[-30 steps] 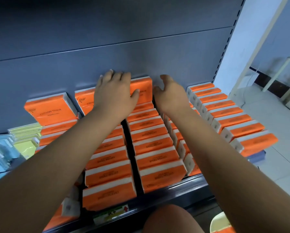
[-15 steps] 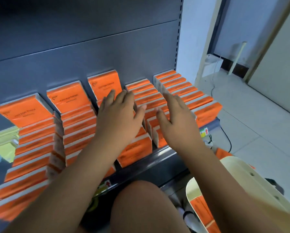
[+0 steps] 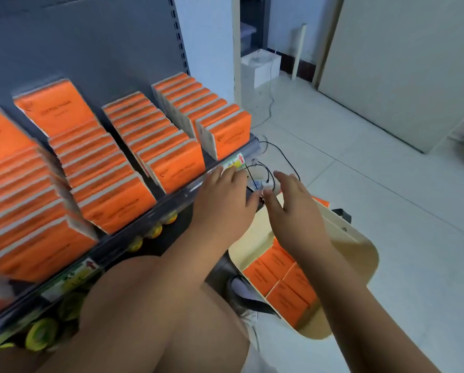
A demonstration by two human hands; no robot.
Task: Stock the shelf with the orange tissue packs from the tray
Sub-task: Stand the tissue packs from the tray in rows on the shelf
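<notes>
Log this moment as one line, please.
left hand: open, empty, by shelf | right hand: open, empty, over tray | tray packs: several inside | shelf packs: upright rows

Head view, sole camera, wide-angle. Worn on the person's head; faces forward and down. Range near: shelf (image 3: pixel 177 197) close at left, tray (image 3: pixel 360 239) below at right, floor (image 3: pixel 392 184) beyond. Left edge smeared, perhaps by motion.
</notes>
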